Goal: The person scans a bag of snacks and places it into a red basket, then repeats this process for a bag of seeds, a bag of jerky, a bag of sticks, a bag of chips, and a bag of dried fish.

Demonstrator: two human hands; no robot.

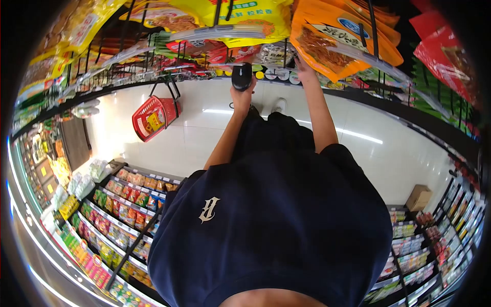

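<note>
Left hand (240, 94) closed around black scanner (242, 75) aimed at shelf edge (204, 79), right hand (305, 69) touching orange snack bag (332, 46), grip unclear; packet lettering too blurred to read.

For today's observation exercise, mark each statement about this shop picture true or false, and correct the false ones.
1. The left hand holds a black handheld device. True.
2. The right hand rests on the cardboard box. False: it reaches up among the hanging packets, beside an orange snack packet; the cardboard box stands on the floor by the shelves.
3. The red shopping basket hangs from a rack hook. True.
4. The person wears a white shirt. False: the dark navy shirt bears a pale emblem.
5. The basket is empty. False: a yellow item lies in it.
</note>
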